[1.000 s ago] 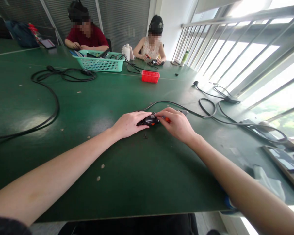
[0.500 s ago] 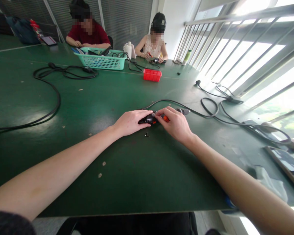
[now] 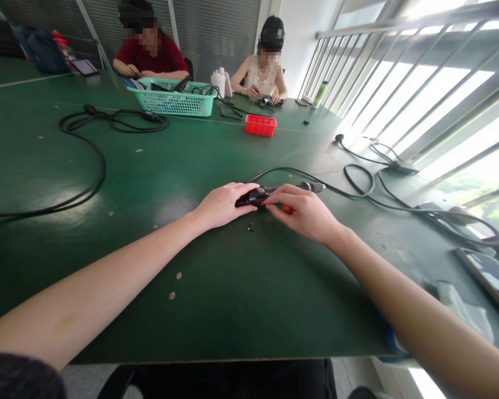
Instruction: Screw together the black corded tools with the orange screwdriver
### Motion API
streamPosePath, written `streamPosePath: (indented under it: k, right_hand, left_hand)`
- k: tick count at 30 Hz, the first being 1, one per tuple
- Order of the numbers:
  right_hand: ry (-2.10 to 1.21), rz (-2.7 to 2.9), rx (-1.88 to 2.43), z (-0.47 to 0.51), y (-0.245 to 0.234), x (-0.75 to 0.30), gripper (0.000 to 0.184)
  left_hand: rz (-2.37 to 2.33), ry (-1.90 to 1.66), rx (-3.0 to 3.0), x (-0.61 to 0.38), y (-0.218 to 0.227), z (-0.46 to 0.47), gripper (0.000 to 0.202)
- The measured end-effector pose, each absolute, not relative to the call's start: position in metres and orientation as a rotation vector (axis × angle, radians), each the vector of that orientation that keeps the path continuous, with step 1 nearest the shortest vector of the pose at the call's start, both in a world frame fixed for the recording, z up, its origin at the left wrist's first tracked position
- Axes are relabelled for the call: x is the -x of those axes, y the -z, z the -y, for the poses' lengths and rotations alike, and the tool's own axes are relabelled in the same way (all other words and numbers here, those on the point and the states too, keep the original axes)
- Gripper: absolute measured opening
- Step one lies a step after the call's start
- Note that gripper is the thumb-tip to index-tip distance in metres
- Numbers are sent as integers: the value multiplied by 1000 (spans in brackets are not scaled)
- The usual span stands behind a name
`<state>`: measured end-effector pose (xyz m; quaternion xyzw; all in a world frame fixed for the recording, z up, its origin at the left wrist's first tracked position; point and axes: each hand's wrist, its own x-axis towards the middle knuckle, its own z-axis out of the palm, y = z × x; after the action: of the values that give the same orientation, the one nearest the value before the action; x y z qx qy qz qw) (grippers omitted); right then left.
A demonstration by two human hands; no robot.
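Observation:
A black corded hand tool (image 3: 255,196) lies on the green table with its narrow grey nose (image 3: 316,187) pointing right. My left hand (image 3: 221,205) is wrapped round its rear end, thumb on the near side and fingers over the top. My right hand (image 3: 303,213) is closed in a pinch over the tool's middle. An orange piece (image 3: 289,209) shows under its fingers; most of it is hidden, so its kind is unclear. A bit of orange also shows on the tool by the fingertips. Close in front lie a few small dark screws (image 3: 251,228).
Behind the tool a black cable (image 3: 349,195) runs right. A red bin (image 3: 260,126) and a turquoise basket (image 3: 174,104) holding tools stand farther back. Two people (image 3: 153,55) sit across the table (image 3: 183,160). More cable (image 3: 100,160) loops at left; a railing lines the right.
My right hand has shifted slightly right and down, showing more of the black tool's body. My left hand keeps its hold. The whole view has moved a little.

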<state>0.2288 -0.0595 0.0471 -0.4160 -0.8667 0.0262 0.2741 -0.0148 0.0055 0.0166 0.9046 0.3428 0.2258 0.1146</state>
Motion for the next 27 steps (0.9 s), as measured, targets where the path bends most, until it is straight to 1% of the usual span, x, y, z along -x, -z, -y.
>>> streamPosePath:
  k: [3, 7, 13, 18, 23, 25, 27]
  right_hand:
    - [-225, 2469, 1001, 70, -52, -217, 23]
    - [-299, 2599, 1049, 77, -52, -210, 34]
    - [-359, 2649, 1008, 76, -48, -209, 20]
    - [-219, 2702, 1051, 82, -52, -197, 15]
    - [-230, 2507, 1159, 76, -55, -207, 4]
    - [-202, 2379, 1234, 68, -56, -219, 8]
    - [-167, 2265, 1283, 61, -55, -231, 16]
  left_hand:
    - [-1030, -620, -2635, 15, -18, -6, 56]
    - [-987, -618, -2631, 15, -19, -7, 54]
    - [-945, -623, -2626, 15, -21, -6, 55]
    - [-926, -615, -2629, 15, -24, -5, 59]
    - [-913, -643, -2629, 16, -22, -5, 57]
    - [-876, -668, -2638, 16, -21, -5, 56]
    - [-831, -691, -2657, 16, -20, -5, 55]
